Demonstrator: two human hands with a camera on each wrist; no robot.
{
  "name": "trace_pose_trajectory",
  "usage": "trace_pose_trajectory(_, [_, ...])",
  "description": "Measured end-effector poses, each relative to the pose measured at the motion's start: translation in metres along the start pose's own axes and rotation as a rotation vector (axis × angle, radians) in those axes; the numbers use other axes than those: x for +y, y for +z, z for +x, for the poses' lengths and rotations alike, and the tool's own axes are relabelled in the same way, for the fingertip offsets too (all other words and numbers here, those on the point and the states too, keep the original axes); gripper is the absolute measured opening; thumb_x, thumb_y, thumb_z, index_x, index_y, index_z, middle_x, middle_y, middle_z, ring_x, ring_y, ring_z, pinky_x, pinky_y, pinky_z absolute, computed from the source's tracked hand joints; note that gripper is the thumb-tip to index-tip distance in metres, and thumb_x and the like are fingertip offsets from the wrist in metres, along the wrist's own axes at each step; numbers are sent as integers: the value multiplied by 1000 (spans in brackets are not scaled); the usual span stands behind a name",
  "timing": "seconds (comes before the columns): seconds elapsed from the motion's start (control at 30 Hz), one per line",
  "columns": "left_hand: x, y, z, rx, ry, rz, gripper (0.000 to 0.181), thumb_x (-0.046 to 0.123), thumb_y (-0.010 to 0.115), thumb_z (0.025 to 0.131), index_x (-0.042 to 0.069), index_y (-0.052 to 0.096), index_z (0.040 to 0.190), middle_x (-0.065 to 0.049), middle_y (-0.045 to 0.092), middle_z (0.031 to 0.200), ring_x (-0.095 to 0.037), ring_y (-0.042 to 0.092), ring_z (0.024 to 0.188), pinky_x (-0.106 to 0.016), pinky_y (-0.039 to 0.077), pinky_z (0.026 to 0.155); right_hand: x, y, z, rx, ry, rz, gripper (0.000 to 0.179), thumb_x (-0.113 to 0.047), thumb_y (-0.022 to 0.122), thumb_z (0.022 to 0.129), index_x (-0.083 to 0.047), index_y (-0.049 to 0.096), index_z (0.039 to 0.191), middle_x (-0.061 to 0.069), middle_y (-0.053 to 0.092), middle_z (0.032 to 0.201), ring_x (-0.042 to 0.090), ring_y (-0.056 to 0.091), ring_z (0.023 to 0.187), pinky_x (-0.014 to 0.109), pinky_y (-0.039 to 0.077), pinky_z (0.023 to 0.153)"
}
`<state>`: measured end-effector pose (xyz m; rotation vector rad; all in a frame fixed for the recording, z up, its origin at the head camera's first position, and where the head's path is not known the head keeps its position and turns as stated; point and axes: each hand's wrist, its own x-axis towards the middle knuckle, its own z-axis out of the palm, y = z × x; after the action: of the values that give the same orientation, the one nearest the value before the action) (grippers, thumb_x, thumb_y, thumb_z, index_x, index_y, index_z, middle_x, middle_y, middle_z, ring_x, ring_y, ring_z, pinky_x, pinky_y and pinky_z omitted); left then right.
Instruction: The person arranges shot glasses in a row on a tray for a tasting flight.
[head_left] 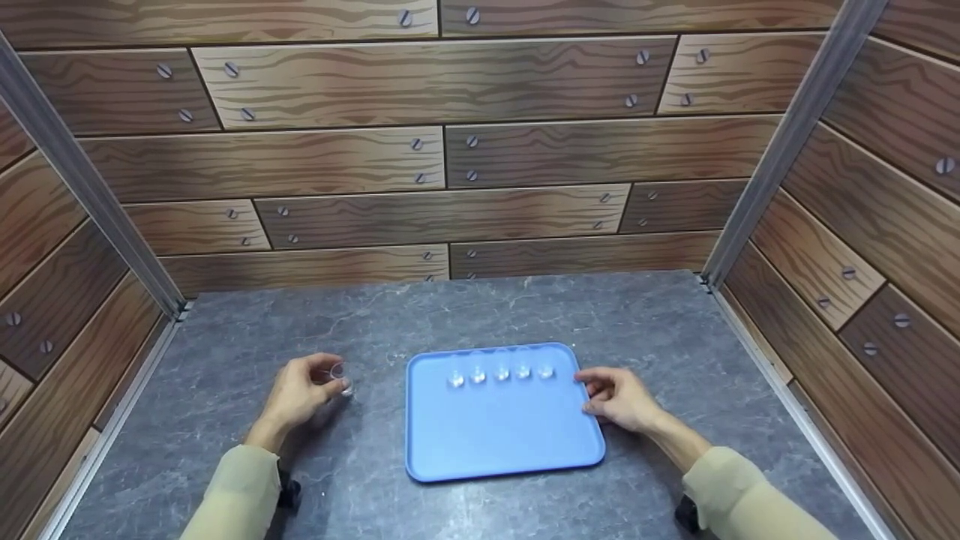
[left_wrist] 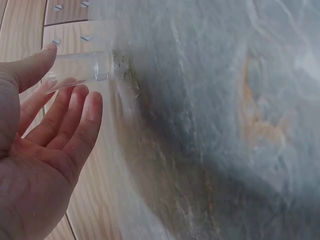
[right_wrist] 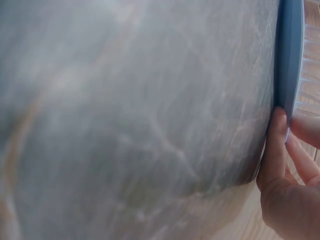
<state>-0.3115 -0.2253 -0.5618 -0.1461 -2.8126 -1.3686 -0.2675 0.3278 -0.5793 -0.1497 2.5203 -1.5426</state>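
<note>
My left hand (head_left: 300,391) is on the left of the table, holding a small clear glass (left_wrist: 82,67) between thumb and fingers. In the left wrist view the glass's thick base is at the dark tabletop; whether it touches cannot be told. A blue tray (head_left: 502,439) lies right of this hand. Several similar clear glasses (head_left: 502,372) stand in a row across its far half. At the tray's right edge, my right hand (head_left: 621,399) pinches the rim, thumb on the inner side and a finger outside, as the right wrist view shows.
The grey marbled tabletop (head_left: 360,465) reaches wood-patterned walls (head_left: 352,157) at the back and both sides. Metal posts (head_left: 787,150) stand in the back corners. Black straps (head_left: 289,491) sit at the wrists, by the sleeves.
</note>
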Motion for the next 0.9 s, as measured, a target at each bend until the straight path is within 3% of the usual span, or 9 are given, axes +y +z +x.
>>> trace_pose_trajectory(0.43, [19, -1, 5, -30, 29, 8, 43, 16, 84, 100, 0, 75, 138, -19, 81, 128, -29, 80, 112, -32, 66, 87, 0, 0, -2, 6, 4, -18, 54, 10, 81, 90, 9, 69, 143, 19, 69, 108, 16, 66, 83, 24, 62, 64])
trace_pose_trajectory(0.67, [35, 9, 16, -25, 77, 24, 39, 16, 85, 99, 2, 78, 134, -16, 83, 124, -27, 79, 110, -45, 65, 100, 1, -2, -2, -4, -10, -3, 55, 8, 81, 91, 10, 67, 144, 19, 69, 108, 15, 65, 82, 24, 61, 62])
trace_pose_trajectory(0.9, [53, 25, 19, -44, 99, 3, 35, 14, 86, 97, 7, 80, 131, -14, 83, 124, -28, 80, 111, -50, 66, 102, 1, -1, -2, -4, -18, -13, 54, 9, 81, 92, 10, 67, 144, 21, 70, 109, 16, 65, 82, 24, 61, 62])
